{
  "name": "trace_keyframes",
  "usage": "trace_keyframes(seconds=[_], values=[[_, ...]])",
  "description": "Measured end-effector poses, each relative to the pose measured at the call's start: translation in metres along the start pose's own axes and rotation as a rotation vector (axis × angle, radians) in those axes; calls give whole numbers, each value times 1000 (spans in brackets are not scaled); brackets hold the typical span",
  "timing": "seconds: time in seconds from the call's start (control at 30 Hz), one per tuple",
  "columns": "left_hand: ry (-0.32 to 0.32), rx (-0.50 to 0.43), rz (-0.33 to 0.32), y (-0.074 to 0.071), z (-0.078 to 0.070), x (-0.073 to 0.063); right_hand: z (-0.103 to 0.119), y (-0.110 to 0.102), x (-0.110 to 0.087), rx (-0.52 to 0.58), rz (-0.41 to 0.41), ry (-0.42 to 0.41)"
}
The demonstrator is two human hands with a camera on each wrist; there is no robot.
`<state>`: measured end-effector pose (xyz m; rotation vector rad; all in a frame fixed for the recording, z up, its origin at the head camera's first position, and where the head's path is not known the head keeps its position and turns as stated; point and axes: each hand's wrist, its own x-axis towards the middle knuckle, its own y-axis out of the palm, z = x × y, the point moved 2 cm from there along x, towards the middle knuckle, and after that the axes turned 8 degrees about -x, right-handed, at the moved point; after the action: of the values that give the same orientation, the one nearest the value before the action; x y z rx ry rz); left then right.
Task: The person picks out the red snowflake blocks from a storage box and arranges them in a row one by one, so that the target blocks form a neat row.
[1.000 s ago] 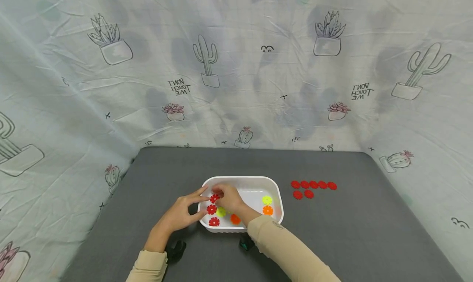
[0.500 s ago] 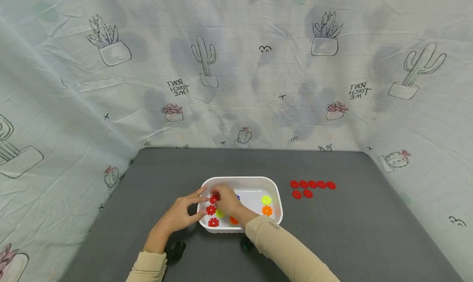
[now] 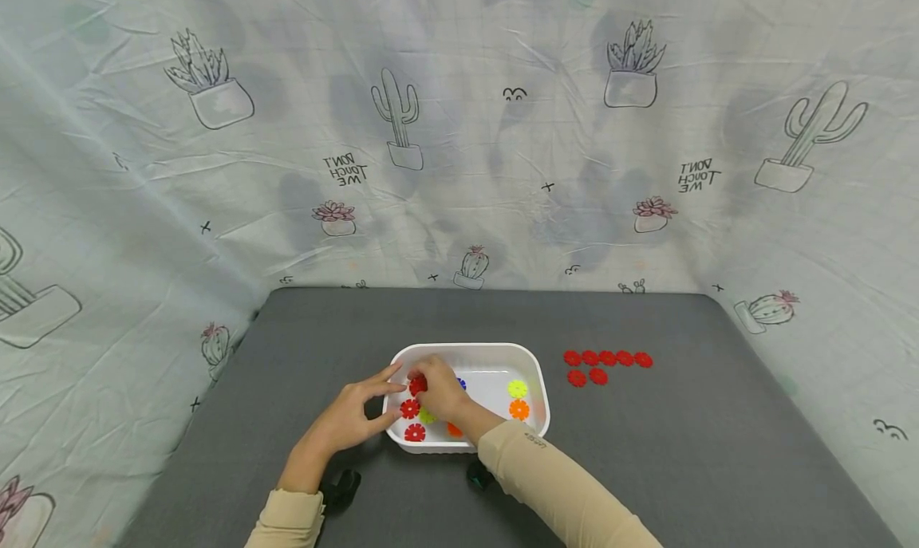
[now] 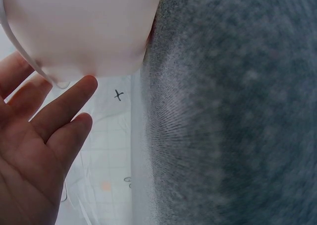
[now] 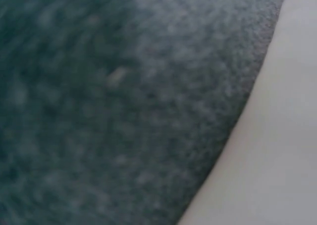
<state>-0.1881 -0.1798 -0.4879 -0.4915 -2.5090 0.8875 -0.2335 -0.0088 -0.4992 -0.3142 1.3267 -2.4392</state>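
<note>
My right hand point(image 3: 443, 390) reaches into the left end of a white plastic tray point(image 3: 495, 356) and pinches a red slotted disc point(image 3: 417, 384) in its fingertips. Two more red discs lie below it along the tray's left side, the nearer one point(image 3: 415, 432) by the front corner. Partly under my right hand are a yellow-green disc point(image 3: 427, 415) and an orange disc point(image 3: 455, 429). My left hand point(image 3: 352, 411) rests at the tray's left rim, thumb and index finger spread. In the left wrist view, fingertips point(image 4: 89, 84) touch the tray's pale outer wall point(image 4: 94, 27).
At the tray's right end lie a yellow disc point(image 3: 518, 388) and an orange disc point(image 3: 519, 409); a blue disc point(image 3: 462, 384) peeks out behind my right hand. Several red discs point(image 3: 607, 359) form two rows on the grey table point(image 3: 646, 452). Dark objects point(image 3: 342, 490) sit near my wrists.
My right hand has shifted slightly left, bringing the blue disc into view. The pinched red disc has moved up a little and turned in the fingertips. My left hand stays at the rim.
</note>
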Motion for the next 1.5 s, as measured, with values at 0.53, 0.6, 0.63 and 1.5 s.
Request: trace_keyframes(seconds=[0.53, 0.6, 0.63, 1.5], values=[[39, -16, 1, -4, -1, 2, 0, -22, -4, 453, -26, 139], [40, -9, 2, -4, -2, 1, 0, -25, -6, 490, -19, 128], [37, -8, 3, -5, -2, 1, 0, -26, -8, 503, -17, 120], [-13, -24, 17, -4, -7, 3, -54, -93, -70, 791, -150, 104]])
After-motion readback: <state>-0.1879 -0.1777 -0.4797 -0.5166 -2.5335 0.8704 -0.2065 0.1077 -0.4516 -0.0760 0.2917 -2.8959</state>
